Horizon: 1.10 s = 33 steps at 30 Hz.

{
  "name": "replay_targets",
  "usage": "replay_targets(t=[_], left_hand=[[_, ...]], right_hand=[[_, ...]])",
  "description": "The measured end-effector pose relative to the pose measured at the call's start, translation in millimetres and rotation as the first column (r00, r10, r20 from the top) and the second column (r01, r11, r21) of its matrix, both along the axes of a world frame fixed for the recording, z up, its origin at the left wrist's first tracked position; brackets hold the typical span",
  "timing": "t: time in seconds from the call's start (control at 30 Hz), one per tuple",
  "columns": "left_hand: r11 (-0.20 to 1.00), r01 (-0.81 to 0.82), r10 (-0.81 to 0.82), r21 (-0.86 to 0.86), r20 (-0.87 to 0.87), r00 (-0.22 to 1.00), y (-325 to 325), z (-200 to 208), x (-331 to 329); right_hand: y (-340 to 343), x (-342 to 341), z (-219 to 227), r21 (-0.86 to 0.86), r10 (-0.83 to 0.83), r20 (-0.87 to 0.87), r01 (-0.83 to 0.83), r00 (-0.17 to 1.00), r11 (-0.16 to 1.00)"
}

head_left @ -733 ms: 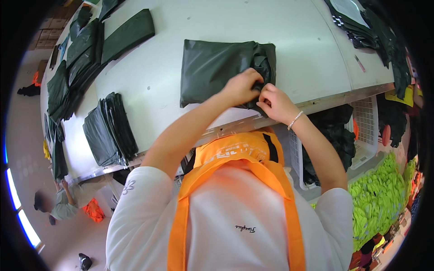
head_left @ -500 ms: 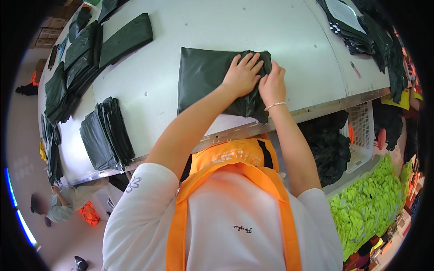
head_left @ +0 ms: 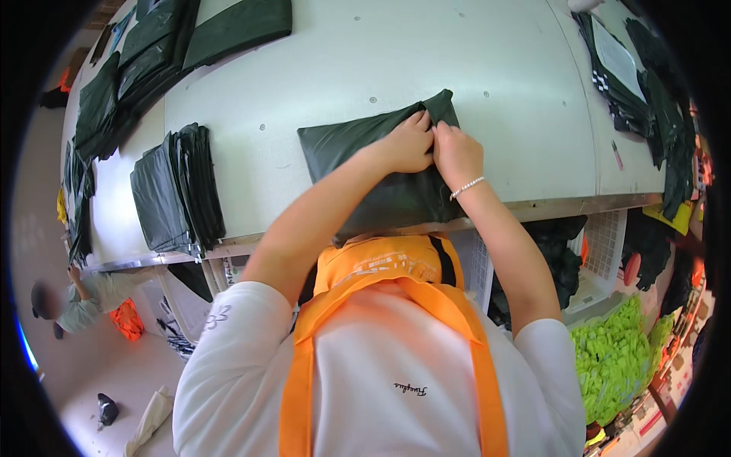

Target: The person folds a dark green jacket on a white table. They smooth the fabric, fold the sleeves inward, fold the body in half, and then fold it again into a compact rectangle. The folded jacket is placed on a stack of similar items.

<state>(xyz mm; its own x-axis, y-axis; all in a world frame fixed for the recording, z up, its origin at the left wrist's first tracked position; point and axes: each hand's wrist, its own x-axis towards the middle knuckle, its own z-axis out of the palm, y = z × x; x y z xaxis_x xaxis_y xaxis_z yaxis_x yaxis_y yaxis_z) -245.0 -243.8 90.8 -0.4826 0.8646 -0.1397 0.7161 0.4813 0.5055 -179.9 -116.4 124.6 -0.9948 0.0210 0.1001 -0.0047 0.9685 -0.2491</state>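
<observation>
A dark green folded bundle of smooth, shiny fabric [head_left: 352, 154] lies tilted at the near edge of the table, its near corner reaching over the edge. My left hand [head_left: 411, 143] is closed on its right part, fingers curled into the fabric. Right beside it my right hand [head_left: 459, 155], with a beaded bracelet at the wrist, pinches the bundle's right end. A flap of the fabric sticks up beyond the fingertips. My hands hide the spot where they meet.
A stack of folded dark pieces [head_left: 181, 190] stands to the left on the pale table [head_left: 518, 145], with more dark bundles [head_left: 236, 32] behind it. At the right lie dark garments [head_left: 620, 84] and a pen [head_left: 617, 154]. A white crate [head_left: 607, 251] and bright green fabric [head_left: 615, 358] sit below.
The bundle has turned and come nearer to me. My left hand, spread flat on it before, has curled its fingers into the fabric next to my right hand. The far-right flap has lifted.
</observation>
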Motion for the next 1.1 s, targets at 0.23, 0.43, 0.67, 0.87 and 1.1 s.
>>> replay_targets(t=[0.23, 0.43, 0.67, 0.87, 1.1], left_hand=[[0.93, -0.356, 0.368, 0.093, -0.265, 0.891, -63, -1, 17], [0.95, -0.309, 0.308, 0.047, -0.322, 0.895, -61, -26, 9], [0.856, -0.494, 0.453, 0.152, 0.239, 0.859, -66, -9, -12], [0.799, -0.577, 0.528, 0.168, 0.262, 0.808, -55, -29, -19], [0.692, -0.721, 0.629, 0.042, 0.454, 0.63, -29, -52, -59]], right_hand=[[-27, -10, 4, 0.009, -0.03, 0.039, 0.029, 0.999, 1.0], [-67, -10, -10, 0.328, 0.258, 0.094, -0.274, 0.962, 0.904], [-46, -23, -14, 0.31, 0.334, -0.036, -0.308, 0.942, 0.9], [-28, -56, -13, -0.086, 0.174, 0.282, -0.155, 0.943, 0.984], [-12, -100, -50, -0.083, 0.1, 0.278, -0.08, 0.955, 0.993]])
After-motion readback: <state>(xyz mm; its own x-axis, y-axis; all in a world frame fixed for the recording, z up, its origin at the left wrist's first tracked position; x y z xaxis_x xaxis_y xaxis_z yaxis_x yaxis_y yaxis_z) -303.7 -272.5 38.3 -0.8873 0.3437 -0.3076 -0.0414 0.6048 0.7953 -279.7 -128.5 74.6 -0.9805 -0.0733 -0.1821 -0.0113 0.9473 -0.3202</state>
